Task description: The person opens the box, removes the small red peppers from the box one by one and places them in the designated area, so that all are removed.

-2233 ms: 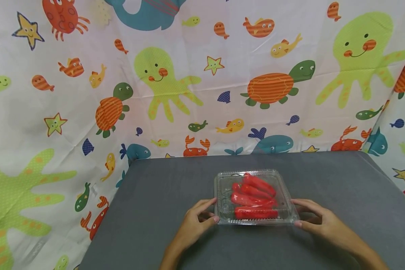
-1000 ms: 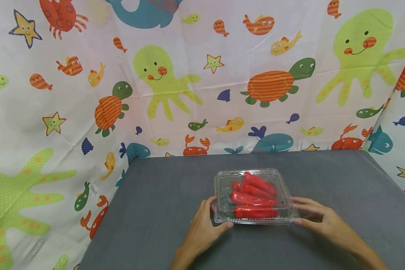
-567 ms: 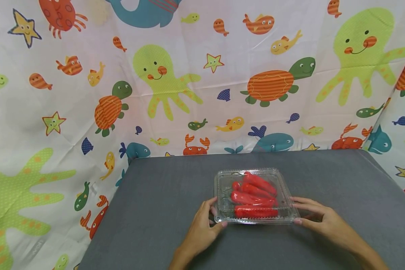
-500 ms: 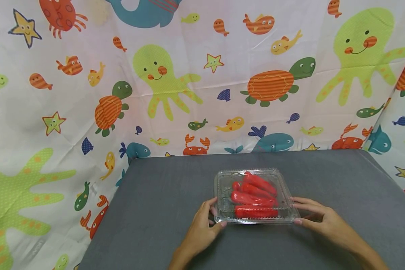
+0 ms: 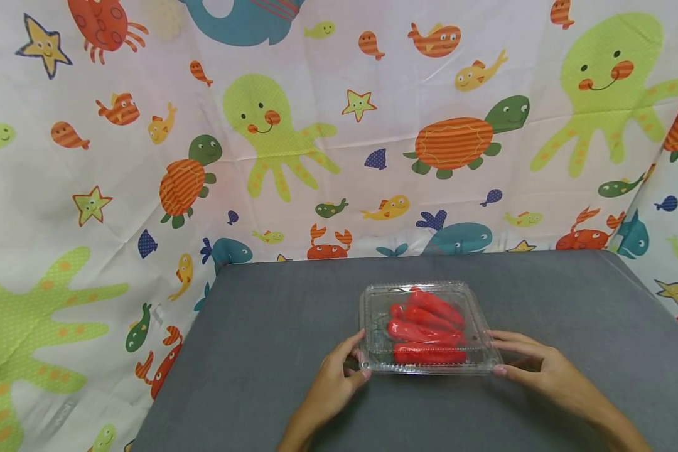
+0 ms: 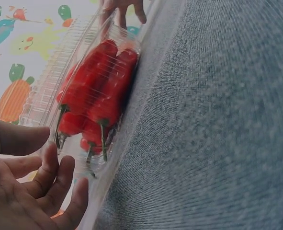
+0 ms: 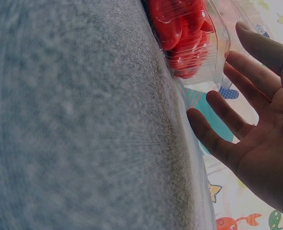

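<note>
The clear plastic box lies flat between the two hands, its lid closed. Inside it are several red peppers, bunched towards the box's right and middle; their long axes run mostly from the box's left side to its right, with the green stems at the left end.

The left hand is at the box's left side, near the front corner, and the right hand is at the opposite side, also near the front. The box thus lies inward of both sets of fingers, and neither hand is plainly nearer.

The left fingers are loosely bent and somewhat apart, the thumb by the box's front-left corner and the index fingertip farther back along its side; how firmly they touch cannot be told. The right fingers are nearly straight and spread; the upper tips appear to meet the box's edge, the lower two stand off it.

Under the box is a grey worktop. Behind the box hangs a white cloth printed with sea creatures.
</note>
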